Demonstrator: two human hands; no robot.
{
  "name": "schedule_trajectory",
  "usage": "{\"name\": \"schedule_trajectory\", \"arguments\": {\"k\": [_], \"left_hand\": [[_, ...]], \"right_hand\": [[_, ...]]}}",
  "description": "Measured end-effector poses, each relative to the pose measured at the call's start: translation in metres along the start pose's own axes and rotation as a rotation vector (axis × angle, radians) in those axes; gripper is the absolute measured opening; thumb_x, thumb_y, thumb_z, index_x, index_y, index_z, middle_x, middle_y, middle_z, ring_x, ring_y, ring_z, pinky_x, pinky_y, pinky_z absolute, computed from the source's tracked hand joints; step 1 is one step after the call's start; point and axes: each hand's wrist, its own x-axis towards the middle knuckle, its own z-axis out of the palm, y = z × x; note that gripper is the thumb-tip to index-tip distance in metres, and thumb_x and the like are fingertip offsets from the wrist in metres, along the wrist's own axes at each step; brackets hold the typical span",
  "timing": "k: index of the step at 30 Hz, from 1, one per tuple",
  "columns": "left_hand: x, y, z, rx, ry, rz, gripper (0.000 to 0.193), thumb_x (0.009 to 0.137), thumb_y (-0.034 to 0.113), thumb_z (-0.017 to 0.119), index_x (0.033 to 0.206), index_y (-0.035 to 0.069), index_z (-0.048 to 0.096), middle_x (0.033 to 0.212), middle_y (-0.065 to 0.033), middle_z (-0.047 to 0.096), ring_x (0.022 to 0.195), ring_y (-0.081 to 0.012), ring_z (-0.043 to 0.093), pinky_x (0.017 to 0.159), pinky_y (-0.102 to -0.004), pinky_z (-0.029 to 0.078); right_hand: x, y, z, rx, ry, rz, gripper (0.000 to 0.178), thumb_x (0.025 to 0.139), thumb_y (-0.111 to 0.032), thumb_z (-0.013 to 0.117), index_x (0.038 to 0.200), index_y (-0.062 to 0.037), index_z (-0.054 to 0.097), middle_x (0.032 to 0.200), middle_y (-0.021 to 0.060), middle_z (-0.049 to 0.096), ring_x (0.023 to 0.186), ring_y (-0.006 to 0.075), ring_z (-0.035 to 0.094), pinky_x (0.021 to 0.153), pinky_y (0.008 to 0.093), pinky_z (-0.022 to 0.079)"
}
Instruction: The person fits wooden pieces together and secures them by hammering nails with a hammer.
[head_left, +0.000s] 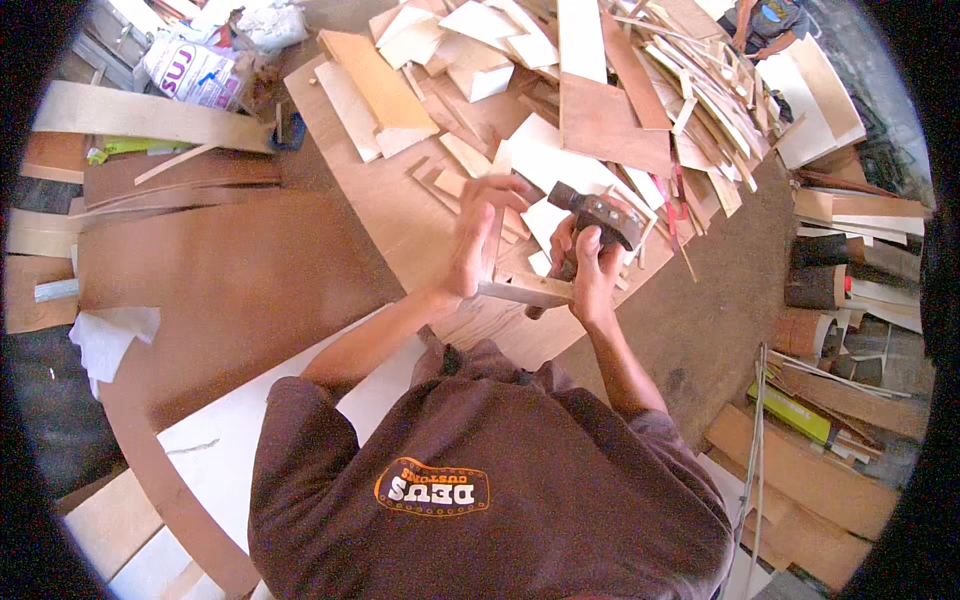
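My left hand is clamped on a thin upright wood strip, fingers wrapped round its upper part. The strip stands on a flat wood piece that lies crosswise below both hands. My right hand is closed round the handle of a hammer, its dark head just right of the strip and above the flat piece. Under all this lies a brown plywood sheet, with a heap of offcuts beyond it. A white board lies near my body.
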Motion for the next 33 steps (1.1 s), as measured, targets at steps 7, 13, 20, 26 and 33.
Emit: {"name": "schedule_trajectory", "arguments": {"k": [7, 13, 20, 26, 33], "left_hand": [[0.009, -0.005, 0.005, 0.263, 0.446, 0.191, 0.034, 0.104, 0.023, 0.032, 0.088, 0.002, 0.054, 0.095, -0.0149, 0.06, 0.09, -0.0262, 0.056, 0.085, -0.0376, 0.044], [-0.033, -0.014, -0.021, 0.507, 0.139, 0.52, 0.031, 0.099, 0.032, 0.041, 0.09, 0.008, 0.059, 0.107, -0.0129, 0.063, 0.101, -0.0296, 0.052, 0.093, -0.0443, 0.039], [-0.067, -0.011, -0.03, 0.629, 0.043, 0.687, 0.031, 0.097, 0.046, 0.049, 0.101, 0.018, 0.061, 0.116, -0.0073, 0.064, 0.121, -0.0322, 0.048, 0.102, -0.0486, 0.029], [-0.087, -0.012, -0.027, 0.66, 0.02, 0.649, 0.029, 0.089, 0.046, 0.065, 0.097, 0.018, 0.062, 0.11, -0.0027, 0.065, 0.121, -0.0254, 0.053, 0.101, -0.0472, 0.028], [-0.058, -0.004, -0.033, 0.656, 0.047, 0.551, 0.032, 0.092, 0.043, 0.063, 0.092, 0.012, 0.057, 0.108, -0.0059, 0.063, 0.122, -0.0295, 0.051, 0.104, -0.0465, 0.029]], "right_hand": [[0.016, -0.011, -0.002, 0.058, 0.228, -0.044, 0.033, 0.101, -0.041, 0.053, 0.099, -0.0076, 0.05, 0.072, 0.0001, 0.051, 0.061, 0.0073, 0.049, 0.046, 0.0229, 0.038], [0.007, -0.009, 0.016, 0.052, 0.386, -0.064, 0.044, 0.098, -0.047, 0.057, 0.085, -0.0072, 0.043, 0.071, 0.001, 0.044, 0.058, 0.0105, 0.044, 0.048, 0.0247, 0.038], [-0.009, 0.002, 0.024, 0.02, 0.257, -0.116, 0.04, 0.1, -0.033, 0.057, 0.127, -0.0108, 0.039, 0.078, 0.001, 0.053, 0.06, 0.0075, 0.047, 0.048, 0.0221, 0.038], [-0.024, -0.007, 0.028, -0.063, 0.326, -0.152, 0.029, 0.101, -0.028, 0.056, 0.12, -0.0092, 0.044, 0.072, -0.0012, 0.051, 0.058, 0.0061, 0.045, 0.047, 0.0231, 0.036], [-0.015, 0.013, -0.026, -0.433, 0.386, 0.019, 0.037, 0.097, -0.026, 0.063, 0.12, -0.0015, 0.047, 0.077, 0.0012, 0.058, 0.063, 0.0133, 0.053, 0.056, 0.0295, 0.044]]}}
